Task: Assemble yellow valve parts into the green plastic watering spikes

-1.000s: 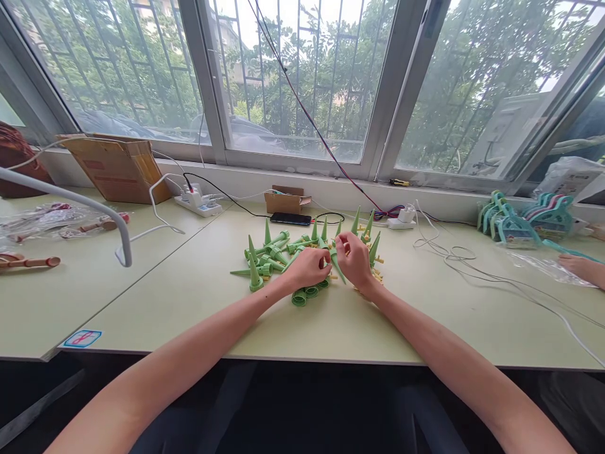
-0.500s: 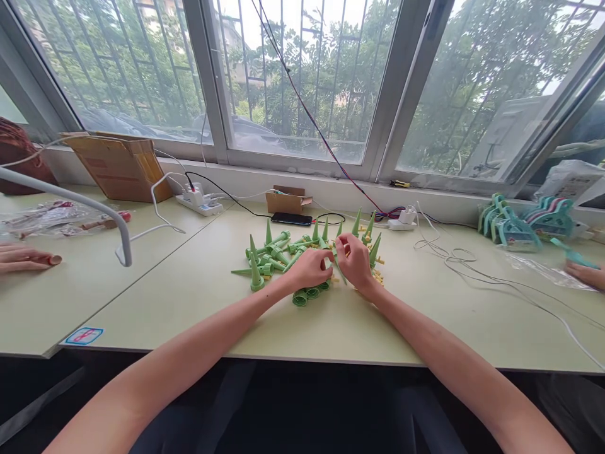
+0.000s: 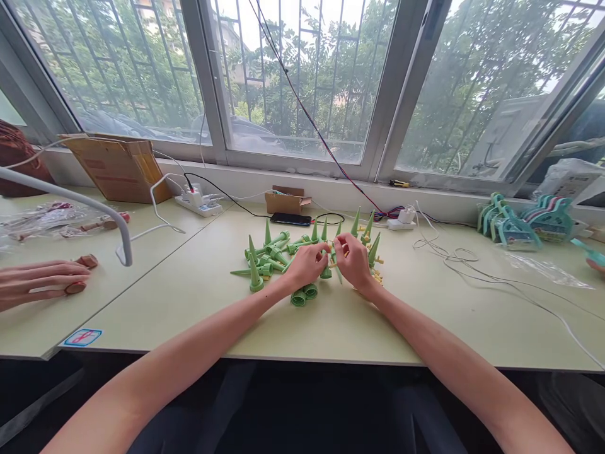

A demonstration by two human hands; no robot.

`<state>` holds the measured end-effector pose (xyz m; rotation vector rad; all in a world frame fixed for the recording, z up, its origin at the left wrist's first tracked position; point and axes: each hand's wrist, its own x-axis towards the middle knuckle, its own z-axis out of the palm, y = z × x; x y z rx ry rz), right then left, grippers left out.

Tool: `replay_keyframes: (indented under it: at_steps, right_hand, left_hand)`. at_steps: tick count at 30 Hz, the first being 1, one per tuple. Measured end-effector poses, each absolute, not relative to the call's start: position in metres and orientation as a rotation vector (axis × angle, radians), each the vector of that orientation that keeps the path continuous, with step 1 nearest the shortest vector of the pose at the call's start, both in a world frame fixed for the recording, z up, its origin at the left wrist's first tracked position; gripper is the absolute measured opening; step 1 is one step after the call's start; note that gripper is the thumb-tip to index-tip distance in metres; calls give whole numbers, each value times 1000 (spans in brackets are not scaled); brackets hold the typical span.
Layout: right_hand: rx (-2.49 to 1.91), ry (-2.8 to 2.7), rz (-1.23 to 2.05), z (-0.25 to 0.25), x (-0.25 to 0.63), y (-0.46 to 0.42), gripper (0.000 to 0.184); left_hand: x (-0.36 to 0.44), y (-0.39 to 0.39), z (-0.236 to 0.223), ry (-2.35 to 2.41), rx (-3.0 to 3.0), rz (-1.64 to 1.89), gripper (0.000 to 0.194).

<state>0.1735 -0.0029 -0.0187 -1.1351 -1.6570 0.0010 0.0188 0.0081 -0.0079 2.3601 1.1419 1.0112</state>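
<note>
My left hand is closed, thumb and fingertips pinched on a green plastic watering spike whose threaded cap end shows below them. Close beside it, my right hand has its fingers curled together in a pinch; whatever they hold is too small to make out. Behind and left of my hands lies a pile of green spikes, some upright with their points up. A few open ring-shaped ends face me below my left wrist. Small yellow valve pieces lie partly hidden behind my right hand.
A phone lies in front of a small open cardboard box. White cables cross the table at right, near teal hangers. At left are a white curved bar and another person's hand with wooden pieces.
My hands stay close together, and the green spike's cap end now shows beneath my left fingers. The person's hand at left has moved further in, over wooden pieces.
</note>
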Motion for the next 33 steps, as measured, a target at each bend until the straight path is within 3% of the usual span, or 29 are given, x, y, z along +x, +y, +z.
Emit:
replay_keyframes:
  at_steps: [33]
  right_hand:
    - [-1139, -1744, 43, -21, 171, -2, 22]
  left_hand:
    - [21, 8, -12, 1077, 2426, 1233, 8]
